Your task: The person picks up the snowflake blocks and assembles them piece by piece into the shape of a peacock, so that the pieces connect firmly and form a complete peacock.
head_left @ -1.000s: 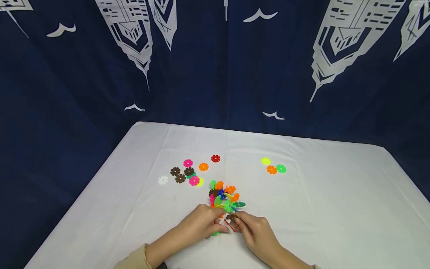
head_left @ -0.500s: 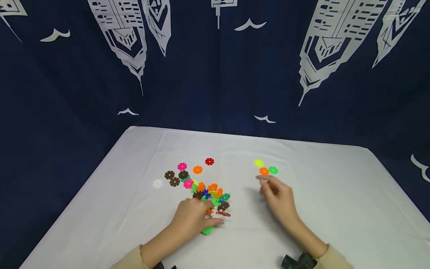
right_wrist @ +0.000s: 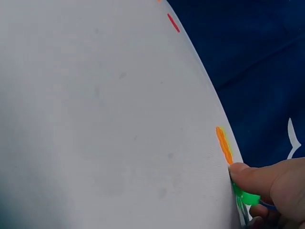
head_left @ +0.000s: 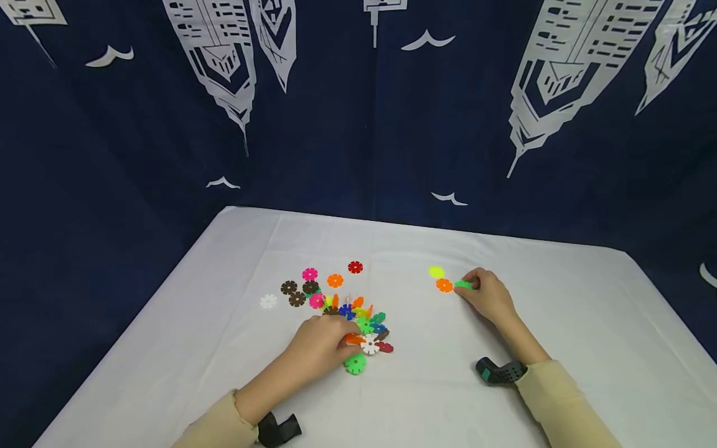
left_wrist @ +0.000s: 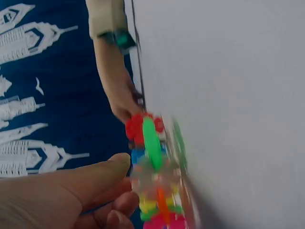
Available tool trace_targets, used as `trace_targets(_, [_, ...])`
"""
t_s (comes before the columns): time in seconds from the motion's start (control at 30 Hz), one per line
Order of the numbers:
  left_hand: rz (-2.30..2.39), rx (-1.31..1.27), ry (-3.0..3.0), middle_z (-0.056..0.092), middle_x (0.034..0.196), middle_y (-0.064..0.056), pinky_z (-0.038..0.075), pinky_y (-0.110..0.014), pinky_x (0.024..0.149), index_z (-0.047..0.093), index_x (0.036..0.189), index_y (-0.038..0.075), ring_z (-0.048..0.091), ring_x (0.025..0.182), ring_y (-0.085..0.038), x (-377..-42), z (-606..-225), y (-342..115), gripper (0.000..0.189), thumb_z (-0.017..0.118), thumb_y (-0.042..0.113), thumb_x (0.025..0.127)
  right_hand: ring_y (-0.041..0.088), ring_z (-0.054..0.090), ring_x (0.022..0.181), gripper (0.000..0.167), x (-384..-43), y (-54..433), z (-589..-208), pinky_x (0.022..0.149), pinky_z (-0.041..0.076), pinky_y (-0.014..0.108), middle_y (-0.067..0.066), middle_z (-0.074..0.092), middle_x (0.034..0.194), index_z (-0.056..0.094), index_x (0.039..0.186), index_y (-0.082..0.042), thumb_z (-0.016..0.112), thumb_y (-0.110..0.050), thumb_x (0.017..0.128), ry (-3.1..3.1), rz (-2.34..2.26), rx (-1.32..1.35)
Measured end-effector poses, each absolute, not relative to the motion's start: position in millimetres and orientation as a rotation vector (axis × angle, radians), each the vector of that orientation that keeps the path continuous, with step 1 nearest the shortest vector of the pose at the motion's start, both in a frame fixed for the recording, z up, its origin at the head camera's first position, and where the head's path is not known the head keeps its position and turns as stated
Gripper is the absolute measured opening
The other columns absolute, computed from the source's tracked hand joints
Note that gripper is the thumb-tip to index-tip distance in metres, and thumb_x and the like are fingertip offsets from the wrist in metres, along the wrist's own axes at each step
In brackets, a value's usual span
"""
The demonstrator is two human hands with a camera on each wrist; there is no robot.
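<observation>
My left hand (head_left: 319,341) grips a cluster of interlocked plastic snowflake discs (head_left: 365,325) in many colours, near the middle of the table. A white disc (head_left: 370,344) and a light green disc (head_left: 355,364) stick out of its near end. The hand covers part of the cluster's left side. In the left wrist view, the cluster (left_wrist: 152,148) appears blurred beside the thumb. Farther right, my right hand (head_left: 491,297) pinches a green snowflake disc (head_left: 463,284) between thumb and fingers. The right wrist view shows this green disc (right_wrist: 249,198) below the thumb.
An orange disc (head_left: 444,285) and a yellow disc (head_left: 436,272) lie left of my right hand. Several loose discs, including a red one (head_left: 355,267) and a white one (head_left: 269,301), lie beyond my left hand. A white cloth (head_left: 560,311) covers the table.
My right hand has left the cluster, moved right and away, and taken hold of the green disc. My left hand keeps holding the cluster, which is turned somewhat.
</observation>
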State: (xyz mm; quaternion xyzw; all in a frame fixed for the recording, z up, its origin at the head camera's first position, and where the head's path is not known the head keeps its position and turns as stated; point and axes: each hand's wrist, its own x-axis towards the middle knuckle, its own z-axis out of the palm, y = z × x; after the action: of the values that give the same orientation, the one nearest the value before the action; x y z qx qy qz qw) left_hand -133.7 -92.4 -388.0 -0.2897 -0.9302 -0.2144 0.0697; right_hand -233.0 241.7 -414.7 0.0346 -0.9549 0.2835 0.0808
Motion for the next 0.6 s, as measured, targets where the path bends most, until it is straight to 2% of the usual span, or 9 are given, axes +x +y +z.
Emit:
trace_targets(0.1, [-0.721,-0.916,-2.803,0.067,0.079,0.005,0.042,-0.019,0.052,0.074,0.088,0.01,0.055,0.067,-0.007,-138,-387,-100,0.014,0.077,0.018,0.077,0.024,0.044,0.067,0.023,-222,246,-416,0.058,0.035,0.033,0.008,0.048,0.074,0.055,0.091,0.003,0.071,-0.012,0.083,-2.812,0.911,0.104])
trace_targets(0.27, [-0.668,-0.991,-2.81,0.062,0.076,0.008,0.041,-0.02,0.051,0.074,0.083,0.013,0.053,0.068,-0.007,-146,-387,-96,0.009,0.076,0.019,0.077,0.016,0.04,0.056,0.01,-190,238,-416,0.048,0.033,0.026,0.002,0.047,0.065,0.061,0.084,-0.001,0.07,-0.005,0.083,-2.708,0.964,0.198])
trace_targets(0.37, [-0.605,-1.003,-2.811,0.059,0.07,0.009,0.037,-0.02,0.046,0.073,0.075,0.014,0.049,0.061,-0.006,-150,-386,-88,0.003,0.076,0.015,0.077,0.012,0.039,0.056,0.01,-168,226,-413,0.047,0.033,0.023,-0.001,0.044,0.065,0.064,0.082,-0.005,0.074,-0.003,0.079,-2.634,0.991,0.286])
trace_targets(0.47, [-0.605,-0.954,-2.793,0.056,0.063,0.01,0.035,-0.019,0.044,0.072,0.07,0.014,0.045,0.054,-0.004,-150,-386,-79,0.008,0.075,0.011,0.076,0.01,0.039,0.057,0.013,-148,211,-408,0.047,0.033,0.022,-0.005,0.044,0.065,0.066,0.08,-0.008,0.076,-0.002,0.076,-2.559,1.042,0.358])
trace_targets(0.6, [-0.661,-0.881,-2.75,0.053,0.057,0.012,0.034,-0.019,0.044,0.07,0.068,0.014,0.042,0.049,-0.002,-145,-389,-64,0.01,0.072,0.011,0.077,0.008,0.046,0.055,0.014,-127,191,-404,0.047,0.039,0.02,-0.008,0.053,0.065,0.068,0.081,-0.011,0.075,0.001,0.077,-2.514,1.191,0.408])
